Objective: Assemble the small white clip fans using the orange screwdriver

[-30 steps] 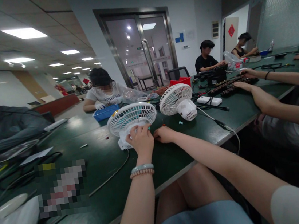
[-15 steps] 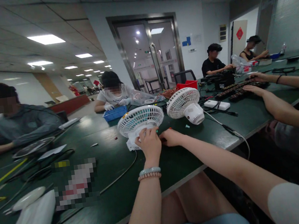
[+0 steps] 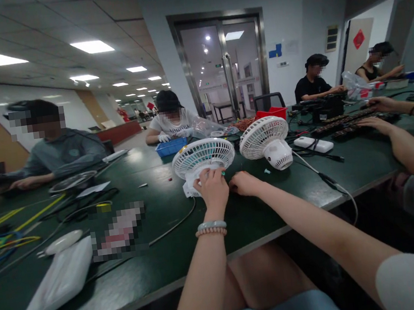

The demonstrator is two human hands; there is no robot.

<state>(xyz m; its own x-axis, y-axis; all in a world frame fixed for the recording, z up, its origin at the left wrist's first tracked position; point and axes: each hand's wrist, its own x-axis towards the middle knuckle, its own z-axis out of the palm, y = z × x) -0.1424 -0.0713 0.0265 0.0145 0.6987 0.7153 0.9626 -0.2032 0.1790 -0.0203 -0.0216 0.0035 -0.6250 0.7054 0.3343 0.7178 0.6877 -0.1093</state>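
A small white fan [image 3: 204, 154] with a round grille lies tilted on the dark green table in front of me. My left hand [image 3: 213, 187] grips the back of its housing, fingers curled over it. A tiny green spot shows by that hand's fingertips; I cannot make out what it is. My right hand [image 3: 248, 184] is closed, low beside the fan's right side, and whatever its fingers pinch is hidden. A second white fan [image 3: 266, 142], its motor housing toward me, stands just beyond my right hand. A small pale-green piece [image 3: 267, 171] lies near it.
A blue bin [image 3: 171, 147] and a red bin [image 3: 275, 112] stand farther back. At left lie a white wrapped package [image 3: 58, 284] and cables. A white power bank-like box [image 3: 313, 144] lies right. Co-workers sit around; another person's hands [image 3: 376, 122] work at right.
The view has swung left, so everything sits farther right in the picture. Both hands stay by the same fan, with only slight finger movement.
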